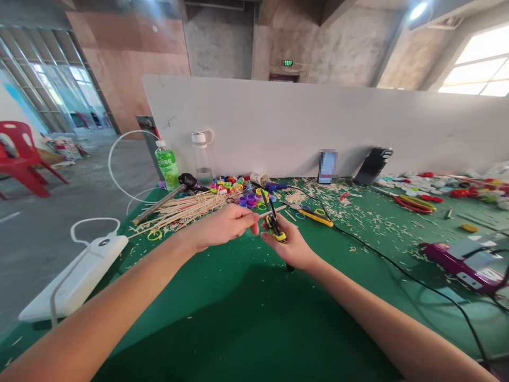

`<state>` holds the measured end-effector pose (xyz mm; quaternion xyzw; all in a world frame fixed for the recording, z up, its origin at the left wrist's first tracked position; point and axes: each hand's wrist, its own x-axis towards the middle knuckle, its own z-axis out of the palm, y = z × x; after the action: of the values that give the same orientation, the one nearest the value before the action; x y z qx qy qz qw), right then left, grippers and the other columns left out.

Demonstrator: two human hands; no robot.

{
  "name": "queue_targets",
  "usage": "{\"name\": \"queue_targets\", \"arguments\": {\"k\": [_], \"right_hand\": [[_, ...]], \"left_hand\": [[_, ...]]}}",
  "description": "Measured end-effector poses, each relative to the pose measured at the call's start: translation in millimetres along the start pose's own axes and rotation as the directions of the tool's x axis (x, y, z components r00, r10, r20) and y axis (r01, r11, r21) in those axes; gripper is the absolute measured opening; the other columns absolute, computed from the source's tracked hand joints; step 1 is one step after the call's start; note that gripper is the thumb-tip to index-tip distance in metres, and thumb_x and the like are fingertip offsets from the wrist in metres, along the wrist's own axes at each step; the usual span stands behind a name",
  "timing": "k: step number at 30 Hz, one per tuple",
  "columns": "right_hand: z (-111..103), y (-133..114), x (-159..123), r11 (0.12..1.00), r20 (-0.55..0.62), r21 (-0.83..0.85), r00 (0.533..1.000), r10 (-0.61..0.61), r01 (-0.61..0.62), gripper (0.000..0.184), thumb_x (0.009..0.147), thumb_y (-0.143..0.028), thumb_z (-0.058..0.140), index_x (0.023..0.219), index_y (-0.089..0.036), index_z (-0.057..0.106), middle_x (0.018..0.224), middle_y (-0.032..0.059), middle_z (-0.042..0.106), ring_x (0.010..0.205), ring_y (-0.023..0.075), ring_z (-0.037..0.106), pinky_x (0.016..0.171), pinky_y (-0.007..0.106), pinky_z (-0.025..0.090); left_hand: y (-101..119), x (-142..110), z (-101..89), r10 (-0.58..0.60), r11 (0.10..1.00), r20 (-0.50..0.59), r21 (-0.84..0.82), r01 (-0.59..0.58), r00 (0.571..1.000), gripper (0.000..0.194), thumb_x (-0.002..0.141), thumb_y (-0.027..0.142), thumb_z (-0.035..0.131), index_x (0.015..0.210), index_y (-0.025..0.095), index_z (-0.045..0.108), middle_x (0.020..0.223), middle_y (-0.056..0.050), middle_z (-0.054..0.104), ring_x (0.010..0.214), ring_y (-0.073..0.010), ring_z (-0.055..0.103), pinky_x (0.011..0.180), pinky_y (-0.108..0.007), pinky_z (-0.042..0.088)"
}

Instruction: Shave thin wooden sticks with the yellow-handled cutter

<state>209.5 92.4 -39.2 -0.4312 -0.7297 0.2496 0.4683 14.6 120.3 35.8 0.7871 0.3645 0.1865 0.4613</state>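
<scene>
My left hand is closed in a pinch on a thin bamboo stick held level over the green table. My right hand grips a black and yellow cutter, its jaws pointing up at the stick's end. The two hands nearly touch above the middle of the table. Behind them lie a pile of bamboo sticks and a heap of coloured plastic rings.
A white power bank with a cable lies at the left edge. A hammer, a green bottle, a clear bottle, yellow scissors, red scissors, a purple device and a black cable surround the work spot. A white board backs the table.
</scene>
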Motion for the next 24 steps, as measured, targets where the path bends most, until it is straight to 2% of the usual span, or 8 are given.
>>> {"name": "queue_targets", "arguments": {"k": [8, 12, 16, 19, 24], "right_hand": [[1, 4, 2, 0.998, -0.038, -0.057, 0.999, -0.009, 0.006, 0.015, 0.071, -0.016, 0.05, 0.085, -0.02, 0.049, 0.074, -0.0004, 0.053, 0.063, 0.014, 0.047, 0.06, 0.027, 0.038], [1, 3, 2, 0.999, -0.054, -0.025, 0.997, 0.045, -0.047, 0.016, 0.068, -0.015, 0.048, 0.084, -0.02, 0.049, 0.07, -0.0015, 0.05, 0.059, 0.0133, 0.044, 0.056, 0.027, 0.036], [1, 3, 2, 0.998, -0.057, 0.025, 0.996, 0.061, -0.06, 0.015, 0.07, -0.017, 0.05, 0.085, -0.019, 0.049, 0.072, -0.0015, 0.05, 0.062, 0.0128, 0.045, 0.058, 0.026, 0.037], [0, 3, 3, 0.993, -0.055, 0.086, 0.994, 0.091, -0.086, 0.018, 0.072, -0.02, 0.054, 0.089, -0.019, 0.051, 0.077, -0.0007, 0.052, 0.067, 0.0136, 0.048, 0.062, 0.027, 0.04], [-2, 4, 0, 0.979, 0.004, 0.174, 0.994, 0.112, -0.111, 0.031, 0.072, -0.025, 0.061, 0.101, -0.02, 0.052, 0.095, 0.0032, 0.057, 0.089, 0.0189, 0.055, 0.078, 0.033, 0.043]], "left_hand": [[7, -2, 3.9, -0.037, 0.998, 0.007, 0.053, 0.037, 0.999, 0.038, 0.09, 0.051, 0.041, 0.078, 0.02, 0.059, 0.052, 0.005, 0.03, 0.042, -0.0093, 0.026, 0.039, -0.022, 0.018], [8, -3, 6.3, 0.017, 0.991, -0.052, 0.134, -0.01, 0.999, 0.036, 0.089, 0.052, 0.043, 0.091, 0.021, 0.06, 0.057, 0.004, 0.039, 0.044, -0.0094, 0.031, 0.039, -0.022, 0.022], [9, -2, 9.3, 0.162, 0.966, -0.194, 0.233, -0.115, 0.967, 0.027, 0.09, 0.046, 0.046, 0.093, 0.021, 0.058, 0.074, 0.001, 0.056, 0.053, -0.0097, 0.042, 0.046, -0.021, 0.031], [11, -3, 11.9, 0.235, 0.941, -0.256, 0.3, -0.154, 0.938, 0.023, 0.091, 0.038, 0.046, 0.085, 0.02, 0.059, 0.07, 0.002, 0.055, 0.052, -0.0088, 0.042, 0.047, -0.021, 0.03], [11, -4, 15.7, 0.247, 0.94, -0.271, 0.299, -0.162, 0.93, 0.024, 0.091, 0.035, 0.046, 0.079, 0.019, 0.059, 0.062, 0.003, 0.05, 0.05, -0.0083, 0.038, 0.046, -0.021, 0.028]]}}
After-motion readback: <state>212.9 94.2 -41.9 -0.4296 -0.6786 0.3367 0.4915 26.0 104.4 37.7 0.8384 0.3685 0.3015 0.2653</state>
